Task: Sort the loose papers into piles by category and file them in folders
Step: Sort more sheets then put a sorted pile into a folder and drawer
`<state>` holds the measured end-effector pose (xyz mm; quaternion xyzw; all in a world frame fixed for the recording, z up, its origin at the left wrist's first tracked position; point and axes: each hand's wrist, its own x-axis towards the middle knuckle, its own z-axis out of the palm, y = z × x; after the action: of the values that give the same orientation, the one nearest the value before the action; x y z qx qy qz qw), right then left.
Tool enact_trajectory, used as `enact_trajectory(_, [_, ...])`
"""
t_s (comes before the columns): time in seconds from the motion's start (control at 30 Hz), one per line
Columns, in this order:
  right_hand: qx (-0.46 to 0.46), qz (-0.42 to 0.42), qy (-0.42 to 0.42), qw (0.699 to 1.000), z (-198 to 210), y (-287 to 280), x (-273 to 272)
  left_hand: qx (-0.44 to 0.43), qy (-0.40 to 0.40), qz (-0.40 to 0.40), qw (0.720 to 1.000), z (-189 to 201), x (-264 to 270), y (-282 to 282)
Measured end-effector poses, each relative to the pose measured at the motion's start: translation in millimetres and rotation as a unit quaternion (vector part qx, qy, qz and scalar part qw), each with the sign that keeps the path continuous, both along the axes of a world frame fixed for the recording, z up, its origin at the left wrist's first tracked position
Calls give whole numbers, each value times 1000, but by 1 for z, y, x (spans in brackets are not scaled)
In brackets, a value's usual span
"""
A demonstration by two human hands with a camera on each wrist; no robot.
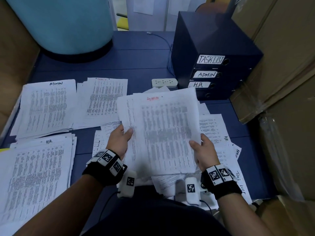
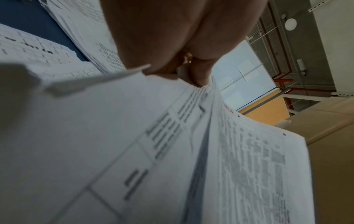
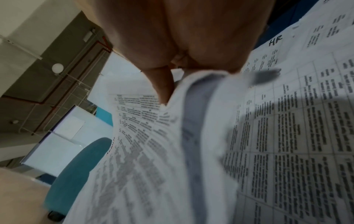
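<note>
From the head view, a dark blue file box (image 1: pixel 213 53) stands at the far right of the blue tabletop (image 1: pixel 136 62). Its stacked folders face the person, labelled TASK LIST (image 1: pixel 211 59), ADMIN (image 1: pixel 205 74) and H.R. (image 1: pixel 198 85), with an unlabelled one at the bottom; what they hold cannot be seen. Both hands grip one held stack of papers (image 1: pixel 160 130) raised above the tabletop: the left hand (image 1: pixel 119 138) clasps its left edge with the thumb on top, and the right hand (image 1: pixel 203 150) clasps its lower right edge likewise. The top sheet bears a blurred red heading. Under it lies a loose heap of papers (image 1: pixel 216 130), some marked HR, ADMIN and TASK LIST. To the left sit three sorted piles: an ADMIN pile (image 1: pixel 46 106), a middle pile (image 1: pixel 104 97) with a red heading, and an HR pile (image 1: pixel 37 176) nearest the person. A white power strip (image 1: pixel 164 83) lies just beside the box. A large teal cylinder (image 1: pixel 59 23) stands at the far left, and cardboard boxes (image 1: pixel 281 65) crowd the right edge. Bare tabletop shows between the cylinder and the file box.

The left wrist view shows the fingers (image 2: pixel 153 37) curled under the stack's edge, its sheets fanning apart, and a ceiling with red pipes beyond.

The right wrist view shows that hand's fingers (image 3: pixel 162 84) beneath the stack and an HR sheet (image 3: pixel 296 106) lying flat below.
</note>
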<state>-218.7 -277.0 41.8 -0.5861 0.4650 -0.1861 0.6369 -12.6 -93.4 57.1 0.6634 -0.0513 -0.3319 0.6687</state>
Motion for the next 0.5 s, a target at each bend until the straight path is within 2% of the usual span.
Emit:
enact_trajectory(0.17, [45, -182, -83, 979, 13, -22, -13, 13, -12, 7, 1000, 0, 4, 2])
enact_trajectory(0.27, [69, -242, -138, 958, 20, -36, -30, 25, -14, 9, 1000, -2, 8, 4])
enact_trajectory(0.37, [85, -229, -133, 961, 20, -44, -40, 28, -13, 12, 999, -2, 8, 5])
enact_trajectory(0.5, [116, -153, -125, 973, 16, -36, -29, 23, -12, -3, 1000, 2, 4, 2])
